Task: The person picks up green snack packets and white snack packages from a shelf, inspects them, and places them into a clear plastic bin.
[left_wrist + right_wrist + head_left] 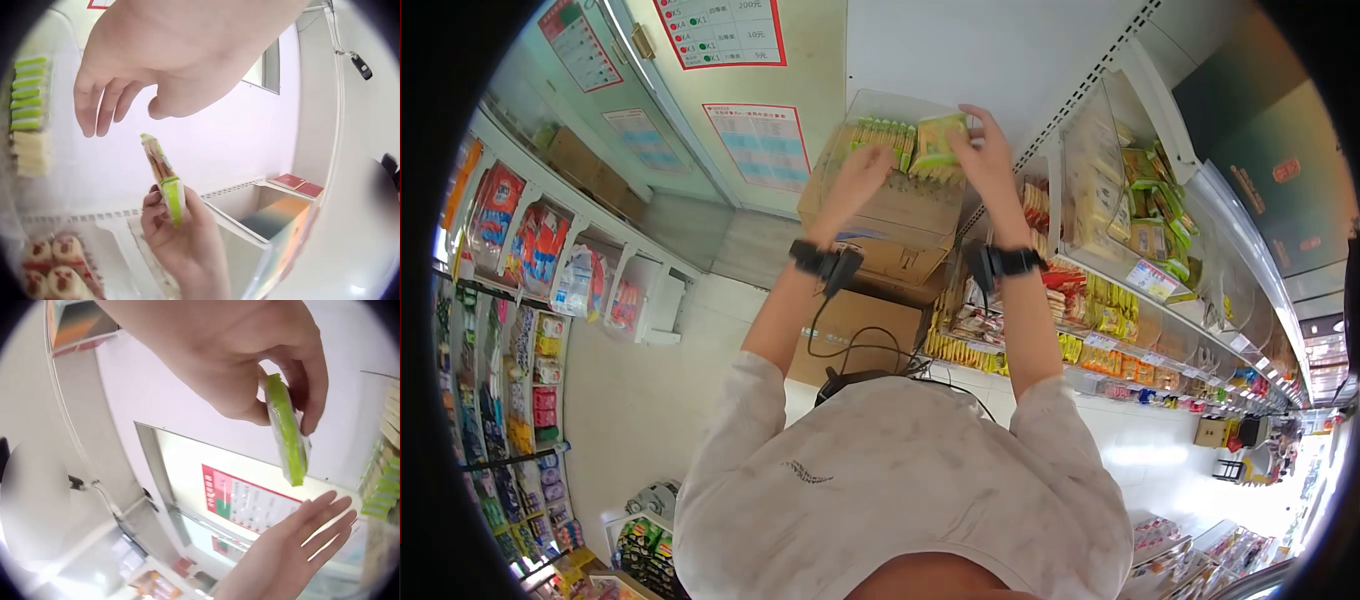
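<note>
Between the thumb and fingers of my right hand (990, 165) I pinch a flat green-and-clear snack packet (941, 140). In the right wrist view the packet (287, 434) hangs edge-on from the fingertips. My left hand (858, 188) is over the front left of a clear plastic bin (870, 103), its fingers loosely bent and holding nothing. The left wrist view shows this left hand (169, 56) apart from the packet (161, 169). Inside the bin, similar green-ended packets (882, 136) stand on edge in a row, with more beneath the held one.
Cardboard boxes (895, 258) are stacked under the bin. To the right runs a shelf of clear bins with snacks (1150, 215) and price tags. A white wall (930, 50) rises behind, with posted notices (758, 148) to the left. A cable (855, 345) loops below my wrists.
</note>
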Motion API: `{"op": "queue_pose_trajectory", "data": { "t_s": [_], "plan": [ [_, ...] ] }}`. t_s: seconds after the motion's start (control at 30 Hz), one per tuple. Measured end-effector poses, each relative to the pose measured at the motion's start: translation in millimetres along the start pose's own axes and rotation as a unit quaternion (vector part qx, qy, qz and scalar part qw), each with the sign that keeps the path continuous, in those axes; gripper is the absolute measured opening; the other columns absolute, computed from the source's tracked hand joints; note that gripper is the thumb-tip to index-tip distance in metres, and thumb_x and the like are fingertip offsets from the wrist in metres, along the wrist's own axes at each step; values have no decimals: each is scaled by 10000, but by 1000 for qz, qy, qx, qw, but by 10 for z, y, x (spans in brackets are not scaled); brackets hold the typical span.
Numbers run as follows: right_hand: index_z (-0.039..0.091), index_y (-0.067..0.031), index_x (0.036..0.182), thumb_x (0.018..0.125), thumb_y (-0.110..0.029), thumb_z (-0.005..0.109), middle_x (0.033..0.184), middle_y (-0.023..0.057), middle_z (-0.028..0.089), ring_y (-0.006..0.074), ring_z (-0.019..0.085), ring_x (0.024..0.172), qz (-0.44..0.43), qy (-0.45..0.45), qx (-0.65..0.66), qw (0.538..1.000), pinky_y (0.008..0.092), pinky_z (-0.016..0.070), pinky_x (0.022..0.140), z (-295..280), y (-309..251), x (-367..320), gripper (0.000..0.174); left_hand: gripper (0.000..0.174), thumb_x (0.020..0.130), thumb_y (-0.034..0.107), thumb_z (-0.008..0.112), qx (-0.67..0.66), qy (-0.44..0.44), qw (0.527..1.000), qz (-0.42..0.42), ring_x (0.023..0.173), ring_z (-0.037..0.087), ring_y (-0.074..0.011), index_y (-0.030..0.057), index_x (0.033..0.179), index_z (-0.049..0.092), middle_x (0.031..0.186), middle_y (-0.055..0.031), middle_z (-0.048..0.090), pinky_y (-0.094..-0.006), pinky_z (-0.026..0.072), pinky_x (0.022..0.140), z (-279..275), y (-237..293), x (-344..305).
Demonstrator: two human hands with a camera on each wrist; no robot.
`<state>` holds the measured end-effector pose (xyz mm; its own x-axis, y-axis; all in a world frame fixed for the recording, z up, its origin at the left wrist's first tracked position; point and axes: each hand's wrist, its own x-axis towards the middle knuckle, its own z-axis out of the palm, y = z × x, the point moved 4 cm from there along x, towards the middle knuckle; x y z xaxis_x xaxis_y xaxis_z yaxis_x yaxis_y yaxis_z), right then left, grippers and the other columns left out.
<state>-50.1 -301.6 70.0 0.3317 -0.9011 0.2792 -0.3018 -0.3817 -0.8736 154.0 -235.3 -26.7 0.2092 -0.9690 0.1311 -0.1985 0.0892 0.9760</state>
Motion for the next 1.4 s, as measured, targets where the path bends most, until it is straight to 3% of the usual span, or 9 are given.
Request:
{"op": "queue_pose_trajectory", "data": {
  "t_s": [0.1,0.2,0.3,0.5,0.7,0.77,1.1,1.3,1.4],
  "plan": [
    [562,-90,1333,846,-232,739,981,182,704,331,711,903,-18,-16,-171,985,410,559,787,335,278,512,538,412,961,174,563,293,-116,947,-54,1200,637,-358,-28,1320,579,1288,-209,652,-457,511,980,130,-205,421],
    [580,-109,1268,834,-267,737,967,189,716,364,702,939,-33,-34,-281,959,442,561,811,604,478,824,488,546,919,108,540,535,-42,826,172,1449,401,-418,-2,1450,482,1540,-221,449,-558,398,1113,317,-673,657],
    [585,-87,1220,824,-252,739,1001,192,720,395,692,980,-37,-53,-367,928,483,554,849,725,723,985,456,682,887,100,565,524,-172,826,113,1542,221,-405,41,1542,385,1663,-139,283,-633,303,1162,462,-618,674],
    [581,-65,1202,820,-223,744,1024,192,717,392,686,995,-56,-73,-390,916,491,547,860,811,963,1241,444,677,895,107,572,522,-200,823,98,1555,202,-376,106,1550,402,1655,-73,327,-655,270,1184,489,-772,694],
    [571,-49,1196,836,-212,742,1016,197,708,407,684,951,-91,-63,-349,931,490,545,834,891,756,1306,431,716,874,85,603,500,-209,838,60,1550,187,-400,96,1557,390,1627,-77,363,-607,317,1188,459,-725,763],
    [560,-41,1196,839,-200,743,1012,205,701,411,680,952,-96,-96,-334,933,490,543,820,935,762,1283,432,683,871,79,591,492,-201,845,58,1540,206,-415,99,1534,428,1599,-85,399,-597,329,1182,428,-694,730],
    [512,-9,1177,859,-164,716,1025,250,690,445,678,958,-89,-49,-353,930,520,546,790,816,1022,1116,408,595,849,105,591,504,-117,850,95,1448,352,-479,123,1441,539,1512,-72,509,-604,424,1097,433,-828,782],
    [553,-8,1197,878,-247,724,1017,247,696,447,683,957,-73,-104,-435,891,517,562,811,1032,1109,1094,434,563,860,56,552,455,-137,874,98,1427,348,-514,59,1422,530,1450,-132,536,-577,364,1168,463,-915,860],
    [594,-10,1177,889,-268,717,1031,247,693,442,682,977,-83,-133,-460,874,520,565,831,1217,1105,1173,405,534,891,97,588,452,-150,875,88,1493,268,-482,36,1417,523,1474,-111,510,-692,412,1080,541,-1222,1034]
  ]
}}
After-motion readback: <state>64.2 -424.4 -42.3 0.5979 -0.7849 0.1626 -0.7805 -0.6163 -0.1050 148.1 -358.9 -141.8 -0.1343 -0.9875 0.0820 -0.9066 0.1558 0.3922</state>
